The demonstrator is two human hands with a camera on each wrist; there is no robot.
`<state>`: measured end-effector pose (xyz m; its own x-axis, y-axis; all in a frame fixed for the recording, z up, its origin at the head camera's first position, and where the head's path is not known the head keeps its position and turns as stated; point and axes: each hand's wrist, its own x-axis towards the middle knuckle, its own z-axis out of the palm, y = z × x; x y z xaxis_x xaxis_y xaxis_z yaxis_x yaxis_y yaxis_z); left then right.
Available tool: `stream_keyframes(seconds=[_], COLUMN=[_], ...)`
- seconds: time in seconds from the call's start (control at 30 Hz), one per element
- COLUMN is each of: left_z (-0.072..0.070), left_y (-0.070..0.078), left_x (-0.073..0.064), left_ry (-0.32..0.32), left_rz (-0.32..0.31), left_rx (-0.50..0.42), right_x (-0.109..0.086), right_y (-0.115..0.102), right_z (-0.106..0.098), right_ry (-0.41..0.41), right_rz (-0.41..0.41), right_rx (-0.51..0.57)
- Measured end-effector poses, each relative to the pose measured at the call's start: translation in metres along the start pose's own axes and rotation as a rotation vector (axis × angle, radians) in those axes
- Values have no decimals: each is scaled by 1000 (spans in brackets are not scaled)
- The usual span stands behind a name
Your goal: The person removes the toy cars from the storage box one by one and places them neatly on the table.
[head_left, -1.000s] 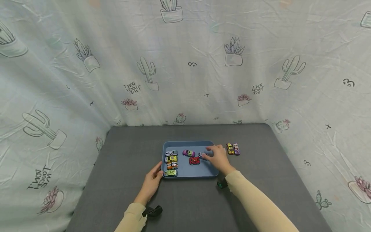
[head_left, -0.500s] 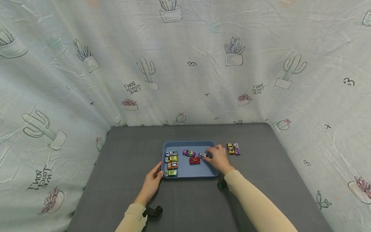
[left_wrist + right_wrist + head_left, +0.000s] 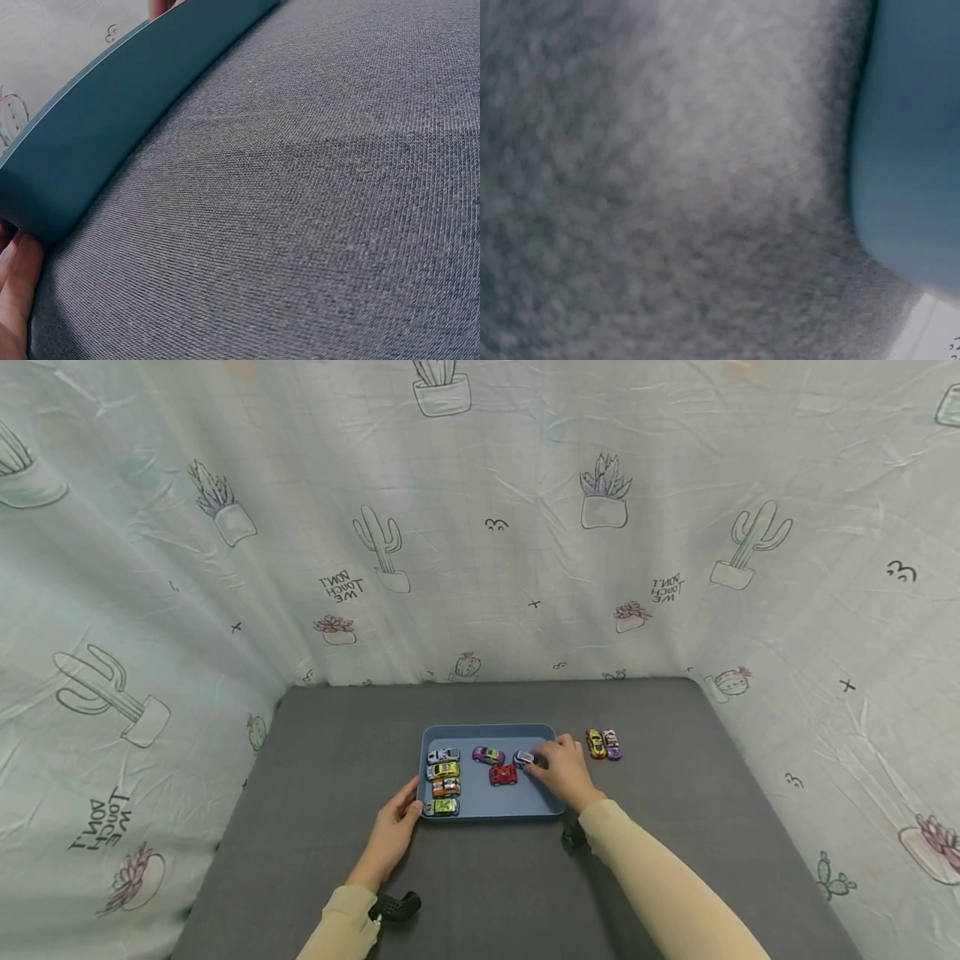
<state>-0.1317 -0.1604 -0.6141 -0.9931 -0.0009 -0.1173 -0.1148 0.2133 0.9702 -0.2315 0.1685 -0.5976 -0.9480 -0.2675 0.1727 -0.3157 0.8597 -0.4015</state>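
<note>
A blue tray (image 3: pixel 487 806) lies on the grey table, holding several toy cars. My left hand (image 3: pixel 392 831) rests against its near left corner, fingers fairly straight along the side. In the left wrist view, fingertips (image 3: pixel 22 262) touch the tray wall (image 3: pixel 112 112). My right hand (image 3: pixel 566 772) reaches over the tray's right side and pinches a white-and-dark toy car (image 3: pixel 523 758) between thumb and fingers, partly covering it. Beside that car lie a red toy car (image 3: pixel 503 775) and a purple-green toy car (image 3: pixel 489 756). The right wrist view shows only tray wall and cloth.
Along the tray's left wall stands a column of toy cars: silver (image 3: pixel 443 756), yellow (image 3: pixel 443 771), orange-white (image 3: pixel 446 787) and green (image 3: pixel 442 807). Outside, to the right, lie a yellow toy car (image 3: pixel 596 744) and a purple-white one (image 3: pixel 612 745). A patterned curtain (image 3: pixel 480 568) hangs behind the table.
My right hand's fingers have drawn closer around the white-and-dark car, and the hand has shifted only slightly. My left hand and the other cars stay as they were.
</note>
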Motion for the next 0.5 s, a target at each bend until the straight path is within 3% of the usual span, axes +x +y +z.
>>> stream_keyframes(seconds=[0.3, 0.5], left_z=[1, 0], left_y=[-7, -6], left_x=[3, 0], left_ry=[12, 9], left_rz=[12, 22], left_rx=[22, 35], right_x=[-8, -15], right_y=[-2, -5], right_z=[-14, -26], right_ry=[69, 61], right_rz=[29, 58], right_rx=[103, 194])
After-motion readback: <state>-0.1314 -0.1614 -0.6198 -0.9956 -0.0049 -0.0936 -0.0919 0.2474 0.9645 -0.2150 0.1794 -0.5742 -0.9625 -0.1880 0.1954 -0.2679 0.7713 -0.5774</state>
